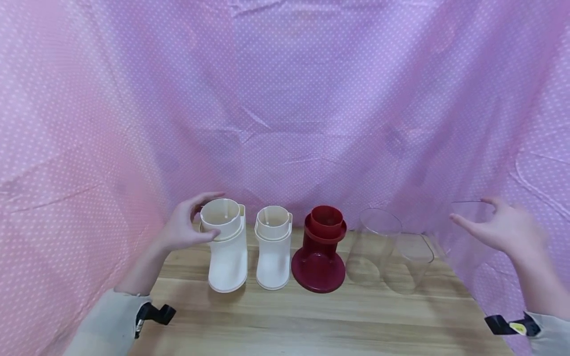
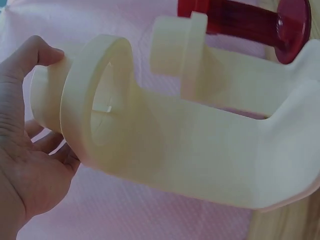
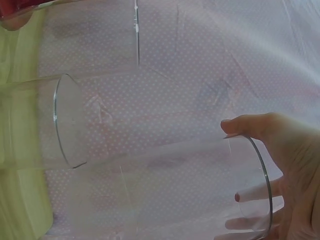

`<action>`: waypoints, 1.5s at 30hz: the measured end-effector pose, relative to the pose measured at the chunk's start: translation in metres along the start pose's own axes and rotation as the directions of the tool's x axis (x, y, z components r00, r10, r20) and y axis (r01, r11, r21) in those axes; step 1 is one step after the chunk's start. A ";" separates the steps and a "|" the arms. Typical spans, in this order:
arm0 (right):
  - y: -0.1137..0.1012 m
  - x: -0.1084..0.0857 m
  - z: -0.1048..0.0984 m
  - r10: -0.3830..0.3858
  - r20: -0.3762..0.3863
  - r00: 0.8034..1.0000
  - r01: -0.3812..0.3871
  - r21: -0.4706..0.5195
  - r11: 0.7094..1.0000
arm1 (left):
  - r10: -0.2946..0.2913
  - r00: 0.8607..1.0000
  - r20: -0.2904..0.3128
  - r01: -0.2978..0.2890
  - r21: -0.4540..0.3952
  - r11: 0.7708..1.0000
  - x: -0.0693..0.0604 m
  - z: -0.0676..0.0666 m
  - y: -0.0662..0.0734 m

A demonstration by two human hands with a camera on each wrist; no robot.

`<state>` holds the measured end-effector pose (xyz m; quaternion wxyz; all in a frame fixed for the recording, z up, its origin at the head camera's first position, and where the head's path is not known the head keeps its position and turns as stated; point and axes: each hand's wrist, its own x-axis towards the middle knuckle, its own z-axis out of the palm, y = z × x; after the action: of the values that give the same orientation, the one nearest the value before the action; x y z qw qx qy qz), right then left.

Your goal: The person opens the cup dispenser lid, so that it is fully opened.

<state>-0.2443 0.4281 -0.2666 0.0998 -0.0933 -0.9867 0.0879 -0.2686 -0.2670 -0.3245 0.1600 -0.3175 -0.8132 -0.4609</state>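
Note:
My left hand [image 1: 189, 225] grips the round top of the larger cream-white stand [image 1: 228, 262], with the thumb on one side and the fingers behind. A short cup [image 2: 45, 95] sits in the stand's ring, under that hand. A smaller white stand [image 1: 273, 262] of like shape stands beside it. My right hand [image 1: 512, 227] holds a clear cylinder [image 3: 175, 185] near its rim, thumb at the edge and fingers round the far side. Whether its base touches anything, I cannot tell.
A dark red stand [image 1: 318, 272] with a round foot and collar stands mid-row. Right of it are two more clear cylinders, one taller [image 1: 374, 242] and one shorter [image 1: 407, 267]. Pink dotted cloth [image 1: 285, 99] hangs behind and on both sides of the wooden tabletop [image 1: 294, 321].

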 end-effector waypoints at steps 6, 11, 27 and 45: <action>0.000 0.000 0.011 0.012 0.008 1.000 -0.012 0.010 1.000 | -0.075 0.997 0.011 0.075 -0.023 0.997 -0.001 0.003 -0.034; 0.005 0.001 0.023 0.012 0.021 1.000 -0.012 0.023 1.000 | -0.117 0.993 0.029 0.118 -0.032 0.993 -0.001 0.009 -0.052; 0.017 0.012 0.061 0.005 0.094 0.996 -0.009 0.043 0.999 | -0.123 0.991 0.041 0.126 -0.076 0.989 0.005 0.027 -0.080; 0.028 0.020 0.102 -0.010 0.124 0.992 -0.004 0.107 0.994 | -0.167 0.986 -0.029 0.169 0.107 0.980 0.006 0.036 -0.068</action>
<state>-0.2810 0.4430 -0.3671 0.0432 -0.0807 -0.9850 0.1459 -0.3172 -0.2595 -0.3845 0.1459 -0.2339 -0.8594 -0.4306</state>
